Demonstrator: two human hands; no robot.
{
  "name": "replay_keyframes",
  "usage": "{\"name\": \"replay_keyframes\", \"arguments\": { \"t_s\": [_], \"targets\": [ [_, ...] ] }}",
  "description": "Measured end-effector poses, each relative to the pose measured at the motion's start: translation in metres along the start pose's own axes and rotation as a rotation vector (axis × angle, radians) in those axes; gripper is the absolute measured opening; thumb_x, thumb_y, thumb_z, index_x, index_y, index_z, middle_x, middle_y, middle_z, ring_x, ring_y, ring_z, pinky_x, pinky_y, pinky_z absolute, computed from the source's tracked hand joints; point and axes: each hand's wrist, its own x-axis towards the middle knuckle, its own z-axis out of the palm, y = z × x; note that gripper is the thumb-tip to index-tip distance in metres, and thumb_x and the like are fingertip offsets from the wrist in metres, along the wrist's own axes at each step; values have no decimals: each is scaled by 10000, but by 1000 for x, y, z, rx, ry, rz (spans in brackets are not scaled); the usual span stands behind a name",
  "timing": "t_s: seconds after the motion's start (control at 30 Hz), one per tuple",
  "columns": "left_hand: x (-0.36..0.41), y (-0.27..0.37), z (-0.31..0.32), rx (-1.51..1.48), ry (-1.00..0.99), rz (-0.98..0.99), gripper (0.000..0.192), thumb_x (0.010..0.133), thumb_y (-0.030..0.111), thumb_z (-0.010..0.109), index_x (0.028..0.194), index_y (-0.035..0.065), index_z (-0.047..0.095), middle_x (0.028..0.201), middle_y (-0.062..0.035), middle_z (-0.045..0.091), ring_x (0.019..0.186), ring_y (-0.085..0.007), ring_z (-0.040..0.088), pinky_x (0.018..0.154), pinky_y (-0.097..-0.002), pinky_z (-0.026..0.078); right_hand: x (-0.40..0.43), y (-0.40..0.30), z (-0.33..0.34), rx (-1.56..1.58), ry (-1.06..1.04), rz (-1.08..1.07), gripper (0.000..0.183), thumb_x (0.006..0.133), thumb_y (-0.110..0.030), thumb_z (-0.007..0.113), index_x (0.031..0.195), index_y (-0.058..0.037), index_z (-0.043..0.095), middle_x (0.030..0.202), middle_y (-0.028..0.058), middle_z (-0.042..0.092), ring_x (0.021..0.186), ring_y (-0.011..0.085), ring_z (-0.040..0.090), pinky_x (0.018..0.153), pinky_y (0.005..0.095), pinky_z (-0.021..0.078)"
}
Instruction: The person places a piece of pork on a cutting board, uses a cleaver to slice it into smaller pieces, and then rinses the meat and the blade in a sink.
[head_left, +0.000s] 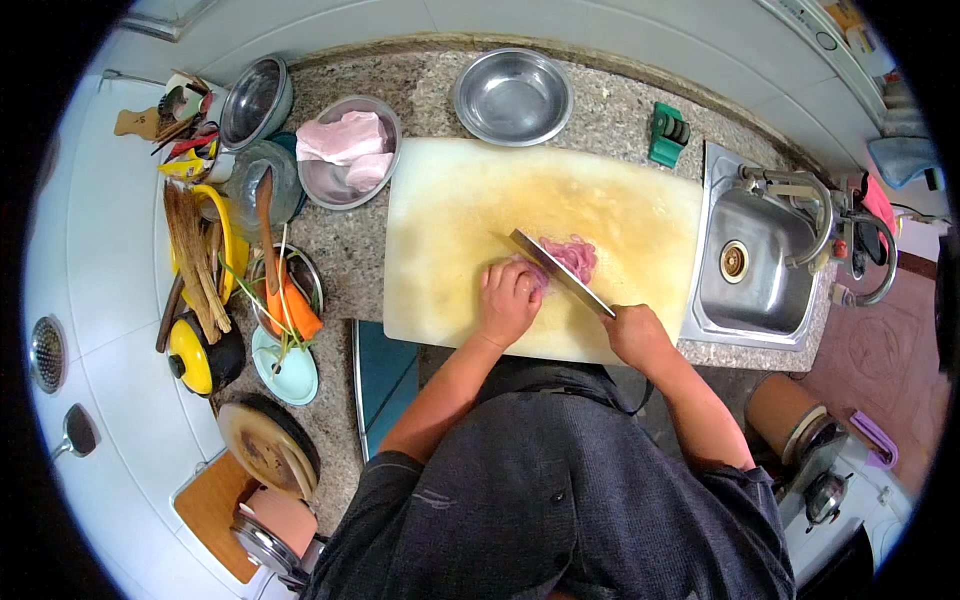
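My right hand (637, 334) is closed on the handle of a kitchen knife (564, 274), whose blade slants up and left over a white plastic cutting board (442, 187) with yellow-brown stains. Sliced raw pink meat (576, 257) lies in a small heap just right of the blade. On the blade's other side, my left hand (510, 296) presses a piece of raw meat (537, 274) to the board with curled fingers; most of that piece is hidden under them. Larger pale pink pieces of meat (345, 139) rest in a metal bowl at the board's upper left.
Beyond the board stand an empty steel bowl (514, 96) and a green knife sharpener (669, 135). A steel sink (757, 277) with a faucet adjoins the board's right edge. Carrots (294, 311), a yellow-lidded pot (196, 354) and a light-blue lid (289, 379) are at left.
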Motion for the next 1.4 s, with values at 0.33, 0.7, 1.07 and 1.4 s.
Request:
{"name": "replay_keyframes", "arguments": {
  "t_s": [0.33, 0.7, 1.07, 1.4],
  "targets": [
    [20, -28, -17, 123, -30, -56, 348, 683, 138, 738, 966, 56, 553, 1025, -138, 558, 1032, -349, 533, 877, -484, 411, -30, -17, -36, 193, 259, -8, 248, 922, -215, 588, 989, 3, 684, 772, 270, 649, 744, 439, 647, 707, 487, 529],
    [34, -51, -31, 178, -148, -164, 300, 711, 105, 703, 982, 49, 588, 1002, -151, 578, 947, -354, 547, 855, -488, 435, -43, 32, -10, 68, 419, -59, 223, 842, -172, 634, 1012, -28, 647, 789, 213, 656, 720, 413, 645, 655, 483, 524],
    [91, -35, -15, 197, -237, 174, 428, 719, 32, 666, 1144, 28, 614, 1183, -162, 593, 1107, -336, 541, 912, -466, 448, 10, 90, -3, -131, 672, 148, 639, 758, -181, 746, 1338, -86, 498, 927, 158, 632, 818, 345, 656, 696, 447, 534],
    [99, -35, -9, 66, -533, -19, 138, 758, 39, 645, 892, 27, 612, 957, -151, 583, 972, -332, 557, 860, -428, 467, 19, 59, 10, -132, 746, -60, 398, 761, -177, 746, 1127, -64, 636, 1045, 159, 604, 959, 342, 589, 837, 420, 506]
  ]
}}
